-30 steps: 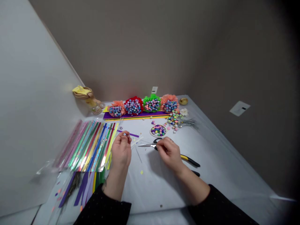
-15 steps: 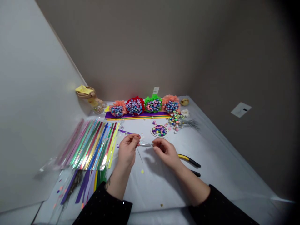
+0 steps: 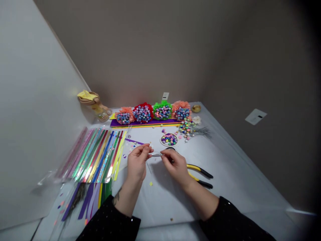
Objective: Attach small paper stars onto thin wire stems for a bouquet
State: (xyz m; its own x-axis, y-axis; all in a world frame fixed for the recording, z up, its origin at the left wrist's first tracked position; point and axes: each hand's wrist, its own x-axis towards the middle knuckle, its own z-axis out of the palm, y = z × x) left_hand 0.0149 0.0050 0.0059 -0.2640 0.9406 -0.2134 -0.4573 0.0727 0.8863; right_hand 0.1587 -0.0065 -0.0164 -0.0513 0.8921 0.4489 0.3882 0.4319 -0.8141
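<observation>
- From the head view, the left hand is raised at lower centre, its fingertips pinched on something too small to tell
- The right hand curls close beside it, its grip unclear, above the scissors
- Yellow-handled pliers lie to its right

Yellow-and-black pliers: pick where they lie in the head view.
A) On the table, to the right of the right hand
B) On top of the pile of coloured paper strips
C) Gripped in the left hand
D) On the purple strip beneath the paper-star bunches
A. The yellow-and-black pliers lie on the table to the right of the right hand, with neither hand gripping them.
</observation>
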